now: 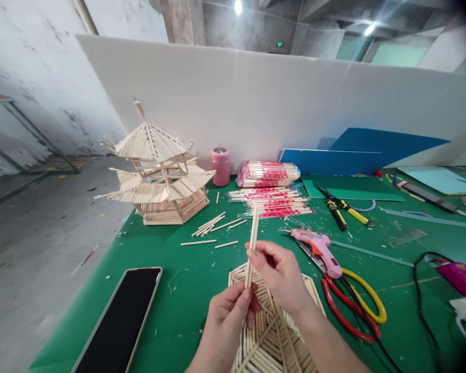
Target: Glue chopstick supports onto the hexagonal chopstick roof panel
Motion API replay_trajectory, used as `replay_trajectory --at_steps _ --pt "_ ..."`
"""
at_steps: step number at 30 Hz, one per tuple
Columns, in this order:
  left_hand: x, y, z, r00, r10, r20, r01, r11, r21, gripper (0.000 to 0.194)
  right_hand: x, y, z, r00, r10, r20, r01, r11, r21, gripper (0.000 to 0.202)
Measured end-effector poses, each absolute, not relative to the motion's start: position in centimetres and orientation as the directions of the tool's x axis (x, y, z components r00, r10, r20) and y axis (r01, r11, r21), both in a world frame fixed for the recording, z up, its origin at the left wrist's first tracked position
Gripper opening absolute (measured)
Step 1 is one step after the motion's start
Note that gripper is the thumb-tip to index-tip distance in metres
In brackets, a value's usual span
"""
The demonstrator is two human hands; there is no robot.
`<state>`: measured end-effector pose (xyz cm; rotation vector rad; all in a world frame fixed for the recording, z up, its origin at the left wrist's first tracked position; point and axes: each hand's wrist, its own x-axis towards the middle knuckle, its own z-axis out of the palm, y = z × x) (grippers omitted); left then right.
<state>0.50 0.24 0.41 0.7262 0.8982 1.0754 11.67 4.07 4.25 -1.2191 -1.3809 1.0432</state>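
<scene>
A small bundle of pale wooden sticks [254, 228] stands nearly upright in front of me. My left hand [231, 313] pinches its lower end between thumb and fingers. Higher up, my right hand [277, 272] grips the same sticks, thumb in front. Beneath both hands lies a many-sided panel [256, 357] made of sticks laid side by side, partly covered by my hands and forearms. Loose cut sticks [207, 225] are scattered beyond my left hand. To the right of my right hand rests a pink glue gun [320, 248].
A stick-built pagoda model [159, 176] stands back left beside a pink jar [220, 167]. Wrapped chopstick packs [270, 173] lie behind my hands. At left is a phone [118, 321]; at right are pliers [344, 210], red-and-yellow-handled scissors [330, 305] and a black cable [419, 300].
</scene>
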Motion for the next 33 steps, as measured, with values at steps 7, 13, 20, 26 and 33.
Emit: replay_trajectory --at_steps 7,13,20,26,33 --pt "0.4 0.3 1.3 0.363 0.883 -0.297 -0.506 0.454 0.733 0.015 12.3 4.3 4.0 -0.063 0.998 0.003 -0.207 -0.01 -0.978 0.021" --pt "0.5 0.2 1.3 0.401 0.86 -0.315 -0.563 0.503 0.656 0.013 12.6 4.2 3.5 -0.117 0.992 -0.035 -0.248 -0.063 -0.967 0.022" --pt "0.9 0.0 0.9 0.486 0.835 -0.258 -0.611 0.536 0.583 0.013 12.7 3.7 3.7 -0.221 0.967 -0.128 -0.169 -0.168 -0.971 0.028" --pt "1.2 -0.3 0.3 0.536 0.821 -0.196 -0.651 0.55 0.523 0.014 12.6 3.8 3.2 -0.247 0.954 -0.17 -0.303 -0.243 -0.921 0.025" --pt "1.0 -0.2 0.9 0.556 0.785 -0.271 -0.615 0.609 0.502 0.013 12.6 3.9 2.9 -0.261 0.941 -0.214 -0.34 -0.297 -0.892 0.024"
